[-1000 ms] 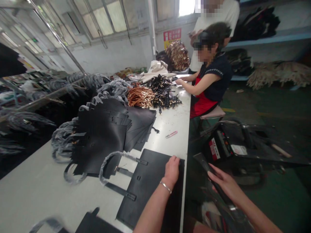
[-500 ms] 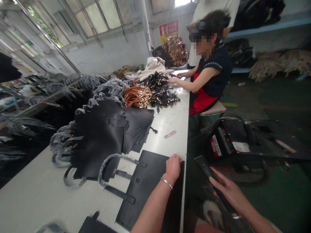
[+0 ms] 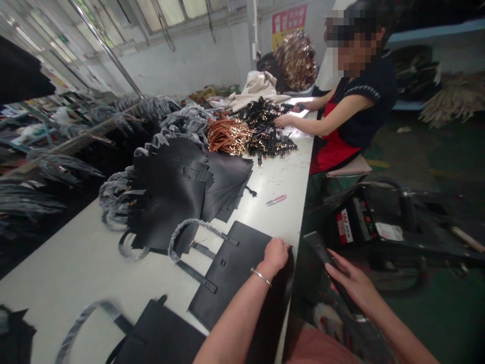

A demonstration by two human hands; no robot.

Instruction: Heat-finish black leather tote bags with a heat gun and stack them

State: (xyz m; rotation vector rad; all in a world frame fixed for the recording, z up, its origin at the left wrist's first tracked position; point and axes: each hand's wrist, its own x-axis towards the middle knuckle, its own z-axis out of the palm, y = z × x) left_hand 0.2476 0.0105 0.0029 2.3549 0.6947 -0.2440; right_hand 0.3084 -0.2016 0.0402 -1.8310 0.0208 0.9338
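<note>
Your left hand (image 3: 276, 254) was closed on the far corner of the black handled panel (image 3: 237, 275) at the table (image 3: 94, 263) edge, and your right hand (image 3: 350, 283) gripped a black tool (image 3: 321, 252) off the edge, where steady work required a taut corner.

one tool (image 3: 317, 246), one snipper (image 3: 276, 200), panels (image 3: 168, 189) hardly countable

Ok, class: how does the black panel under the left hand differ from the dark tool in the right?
The black panel is broad and sheet-like; the dark tool is long and narrow. The black panel lies on the white table under the left hand; the dark tool is held beside the table in the right hand. Both are dark.
</note>
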